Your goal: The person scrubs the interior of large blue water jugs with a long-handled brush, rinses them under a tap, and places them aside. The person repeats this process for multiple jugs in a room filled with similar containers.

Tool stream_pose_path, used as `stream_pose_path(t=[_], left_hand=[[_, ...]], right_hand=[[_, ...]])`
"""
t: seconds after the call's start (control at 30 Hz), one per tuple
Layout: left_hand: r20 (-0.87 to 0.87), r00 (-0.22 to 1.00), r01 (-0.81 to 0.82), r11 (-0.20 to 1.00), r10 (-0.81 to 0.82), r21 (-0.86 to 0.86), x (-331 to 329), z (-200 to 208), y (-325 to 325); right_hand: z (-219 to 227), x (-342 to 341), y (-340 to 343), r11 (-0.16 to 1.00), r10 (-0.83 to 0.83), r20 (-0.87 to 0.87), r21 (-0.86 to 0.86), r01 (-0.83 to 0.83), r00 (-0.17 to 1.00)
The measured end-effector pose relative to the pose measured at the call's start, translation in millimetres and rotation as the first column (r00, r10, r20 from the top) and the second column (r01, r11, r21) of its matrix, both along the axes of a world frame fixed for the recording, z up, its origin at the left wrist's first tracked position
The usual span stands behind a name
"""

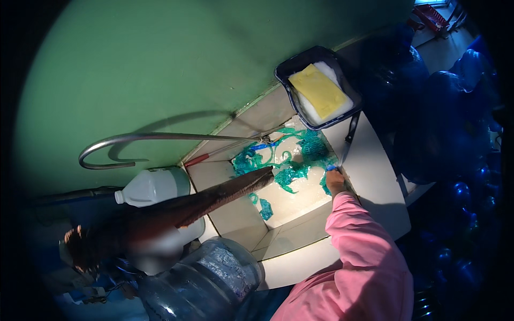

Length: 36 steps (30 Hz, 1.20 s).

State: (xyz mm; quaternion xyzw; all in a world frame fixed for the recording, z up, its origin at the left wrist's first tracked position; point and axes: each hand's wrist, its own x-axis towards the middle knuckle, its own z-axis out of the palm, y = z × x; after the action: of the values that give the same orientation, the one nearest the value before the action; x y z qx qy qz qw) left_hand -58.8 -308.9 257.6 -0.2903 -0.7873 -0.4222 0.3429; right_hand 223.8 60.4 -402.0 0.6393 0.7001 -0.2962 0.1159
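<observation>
Pink-sleeved bare right hand (335, 181) at small blue object (331, 168), cannot tell whether clamped or touching; translucent teal mesh-like strips (293, 174) inside white-tiled sink (294, 241); dark-blue rectangular tub (353, 111) with flat yellow sponge (318, 92) on sink corner, presumably for easy reach.

"From the middle of this scene, what's at eleven o'clock?"

"Green wall (187, 48). A capped whitish jug (152, 187) sits between eight and nine."

"And that big clear bottle (201, 281)?"

"Seven o'clock. Near three, bulky dark-blue shapes (450, 128), too dim to name."

"Anything brighter?"

"A red slotted basket (431, 17), far off toward two."
</observation>
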Motion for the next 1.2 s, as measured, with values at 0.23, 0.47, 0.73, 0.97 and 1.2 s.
stream_pose_path(t=[0.23,0.47,0.73,0.97,1.2], left_hand=[[0.034,0.999,0.017,0.998,-0.019,0.062,-2.1,-7.3,-4.9],[0.096,0.989,0.086,0.969,-0.11,0.232,2.1,-9.2,-50.3],[-0.132,0.981,-0.123,0.982,0.142,0.141,-47.3,-47.3,-195.3],[0.344,0.879,0.143,0.87,-0.331,0.473,-38.6,-53.9,-219.4],[0.338,0.852,0.272,0.889,-0.4,0.368,-18.7,-52.6,-184.2]], right_hand=[[28.7,-26.9,-13.9,0.765,-0.031,-0.34,0.598,0.241,0.94],[79.1,-130.9,-4.8,0.856,-0.516,-0.779,-0.479,0.194,0.355],[119.5,-156.6,-10.5,0.391,-0.92,-0.374,-0.894,-0.22,-0.117],[127.8,-148.1,-10.6,0.251,-0.945,-0.309,-0.895,-0.368,0.107],[156.0,-143.6,-5.1,0.451,-0.807,-0.543,-0.821,-0.351,0.232]])
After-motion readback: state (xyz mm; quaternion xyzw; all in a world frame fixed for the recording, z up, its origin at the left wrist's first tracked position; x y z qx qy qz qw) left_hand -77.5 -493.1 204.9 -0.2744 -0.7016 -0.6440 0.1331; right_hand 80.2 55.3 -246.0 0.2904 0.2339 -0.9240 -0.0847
